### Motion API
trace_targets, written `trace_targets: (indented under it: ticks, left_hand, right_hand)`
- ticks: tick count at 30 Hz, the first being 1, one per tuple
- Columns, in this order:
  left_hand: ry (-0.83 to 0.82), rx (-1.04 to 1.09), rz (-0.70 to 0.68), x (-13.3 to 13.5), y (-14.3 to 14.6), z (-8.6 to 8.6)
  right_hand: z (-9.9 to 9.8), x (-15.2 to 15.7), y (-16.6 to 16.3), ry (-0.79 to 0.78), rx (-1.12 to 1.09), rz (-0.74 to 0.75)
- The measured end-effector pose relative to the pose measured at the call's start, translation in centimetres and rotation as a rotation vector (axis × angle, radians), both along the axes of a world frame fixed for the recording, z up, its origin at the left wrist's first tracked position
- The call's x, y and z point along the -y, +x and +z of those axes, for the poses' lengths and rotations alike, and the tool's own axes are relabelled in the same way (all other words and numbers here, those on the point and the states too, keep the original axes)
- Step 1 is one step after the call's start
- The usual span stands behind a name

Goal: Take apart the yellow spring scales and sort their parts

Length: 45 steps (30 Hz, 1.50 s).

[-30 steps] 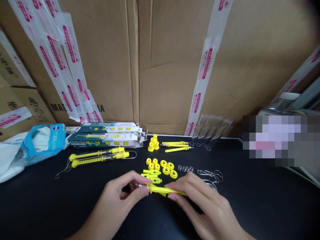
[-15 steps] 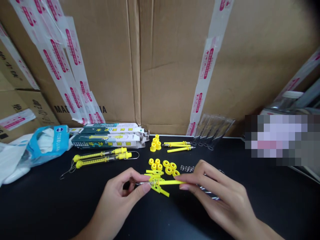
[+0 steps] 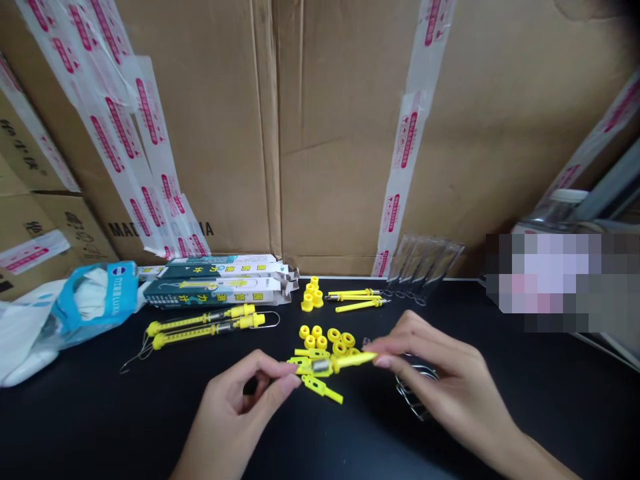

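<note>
My left hand pinches one end of a small yellow rod with a metal spring, held just above the black table. My right hand pinches the rod's other, pointed end. Directly below lies a flat yellow pointer piece. Beyond my fingers sit yellow rings and caps. Under my right hand lie wire hooks.
Two finished yellow spring scales lie to the left, printed boxes behind them. Yellow caps, thin rods and clear sleeves sit at the back. Taped cardboard cartons wall the rear. A blue-white bag lies far left.
My right hand slid away along the rod, exposing the spring, then pushed back so the spring is compressed. The flat yellow piece dropped free onto the table. The camera tilted slightly.
</note>
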<state>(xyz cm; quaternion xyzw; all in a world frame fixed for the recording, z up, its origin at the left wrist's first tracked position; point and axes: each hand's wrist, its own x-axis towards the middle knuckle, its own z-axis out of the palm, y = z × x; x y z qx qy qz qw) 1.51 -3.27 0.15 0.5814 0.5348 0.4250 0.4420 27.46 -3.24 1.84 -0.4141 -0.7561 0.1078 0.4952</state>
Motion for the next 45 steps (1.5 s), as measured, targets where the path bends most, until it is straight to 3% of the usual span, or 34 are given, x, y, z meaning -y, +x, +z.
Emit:
trace_targets:
  ticks: [4, 6, 16, 26, 30, 32, 34, 36, 37, 39, 42, 45]
  left_hand:
    - [-0.014, 0.067, -0.009, -0.6, 0.0, 0.7]
    - [-0.030, 0.070, -0.033, -0.8, 0.0, 0.7]
    - [0.024, -0.095, -0.200, -1.2, -0.7, -0.9]
    - [0.121, -0.162, -0.305, -0.9, -0.9, -0.7]
    - [0.330, -0.245, -0.303, -1.0, -1.6, -0.6]
    - [0.581, -0.364, -0.312, -1.3, -2.4, -0.2]
    - [0.937, -0.518, -0.297, -1.8, -3.3, 0.4]
    - [1.260, -0.779, -0.294, -2.3, -4.3, 1.0]
    - [1.346, -0.895, -0.261, -2.6, -4.7, 1.4]
    - [1.397, -1.099, -0.161, -3.0, -5.3, 2.0]
    - [1.317, -1.296, 0.026, -3.5, -6.0, 2.3]
    - [1.215, -1.410, 0.091, -4.1, -6.4, 1.7]
  right_hand:
    - [-0.9, -1.5, 2.2, -0.095, -0.052, -0.346]
    - [-1.6, -2.5, 3.4, -0.144, -0.008, -0.426]
    - [-3.7, -4.5, 4.6, -0.144, 0.197, -0.345]
    - [-5.1, -5.1, 5.4, -0.043, 0.382, -0.293]
    - [-4.9, -5.1, 5.5, 0.006, 0.413, -0.334]
    - [-4.6, -4.9, 5.4, 0.030, 0.423, -0.344]
    - [-4.4, -4.7, 5.4, 0.045, 0.438, -0.330]
    - [-4.3, -4.6, 5.4, 0.050, 0.456, -0.298]
    - [-4.4, -4.5, 5.4, 0.051, 0.462, -0.282]
    - [-4.7, -4.6, 5.4, 0.055, 0.467, -0.262]
    - [-5.1, -4.8, 5.5, 0.073, 0.457, -0.264]
    - [-5.0, -4.7, 5.4, 0.094, 0.437, -0.296]
